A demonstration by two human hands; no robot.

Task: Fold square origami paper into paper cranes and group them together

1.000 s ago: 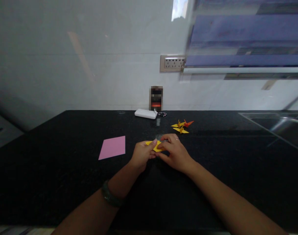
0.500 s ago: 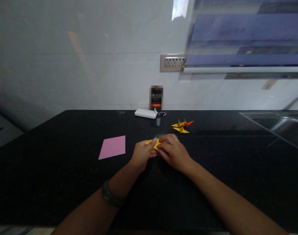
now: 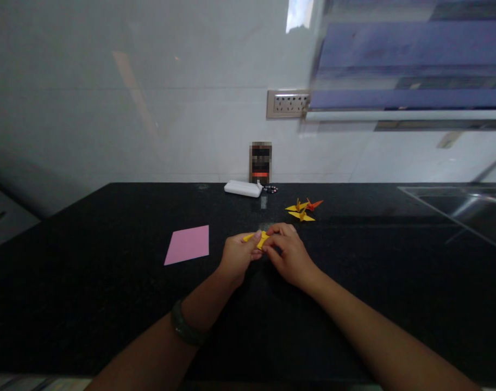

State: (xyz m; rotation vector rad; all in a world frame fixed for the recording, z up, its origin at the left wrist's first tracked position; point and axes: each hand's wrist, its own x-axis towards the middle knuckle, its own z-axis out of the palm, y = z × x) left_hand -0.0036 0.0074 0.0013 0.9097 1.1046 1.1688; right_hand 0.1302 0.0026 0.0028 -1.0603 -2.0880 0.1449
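A small piece of folded yellow paper (image 3: pixel 261 243) is held between my two hands above the dark countertop. My left hand (image 3: pixel 238 255) is closed on its left side, thumb on top and fingers underneath. The fingertips of my right hand (image 3: pixel 290 251) pinch its right edge, and they hide part of the folds. Beyond my right hand stand folded paper cranes: a yellow crane (image 3: pixel 302 215) in front, another yellow crane (image 3: pixel 297 206) behind it, and an orange crane (image 3: pixel 314 205) beside that. A square sheet of pink paper (image 3: pixel 188 245) lies flat to the left of my left hand.
Against the wall lies a white power bank (image 3: pixel 243 188) with a beaded strap (image 3: pixel 270 189). A dark, blurred-out upright object (image 3: pixel 260 162) leans behind it. A sink (image 3: pixel 476 209) is set into the countertop (image 3: pixel 109 304) at the right. A socket panel (image 3: pixel 287 104) is on the wall.
The fingers of my right hand have shifted slightly along the yellow paper's right edge. My left hand keeps nearly the same hold, and everything else is still.
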